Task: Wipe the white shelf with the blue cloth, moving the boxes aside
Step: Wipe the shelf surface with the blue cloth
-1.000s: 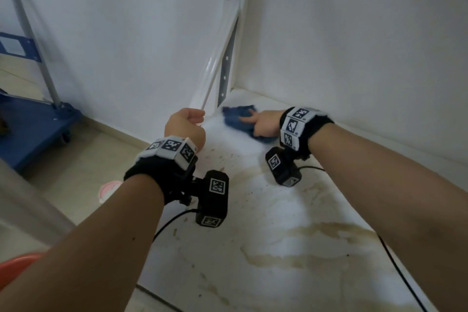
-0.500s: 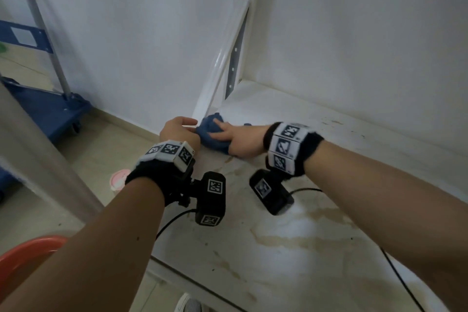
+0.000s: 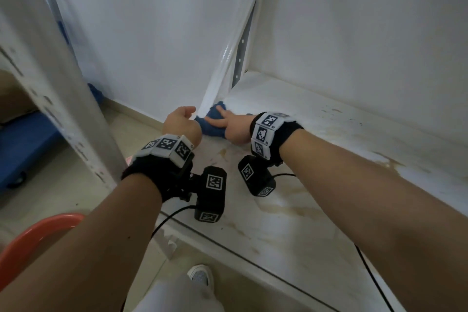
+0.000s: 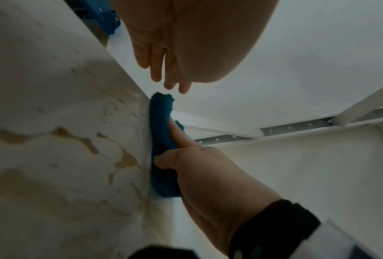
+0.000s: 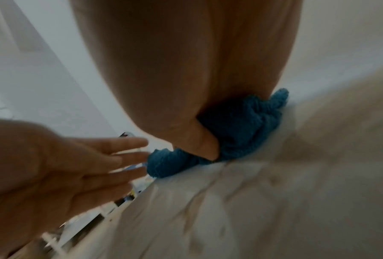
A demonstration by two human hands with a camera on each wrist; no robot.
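The blue cloth [image 3: 211, 128] lies bunched at the left edge of the white shelf [image 3: 291, 210], whose surface carries brown stains. My right hand [image 3: 221, 119] presses down on the cloth, index finger stretched over it and thumb [image 5: 204, 146] hooked into its folds. My left hand [image 3: 188, 113] hovers just off the shelf's left edge, its straight fingers [image 5: 128, 157] almost touching the end of the cloth [image 5: 241, 126] and holding nothing. The left wrist view shows the cloth [image 4: 159, 119] right at the edge. No boxes are in view.
A grey shelf post [image 3: 63, 109] stands close at the front left. A white diagonal brace [image 3: 228, 63] and a perforated upright [image 3: 240, 58] rise at the back left corner. A blue trolley [image 3: 22, 144] and an orange basin [image 3: 33, 233] sit on the floor. A black cable [image 3: 367, 268] crosses the shelf.
My right hand has dragged the cloth from the back left corner forward along the left edge until it sits beside my left hand, which stayed near the edge.
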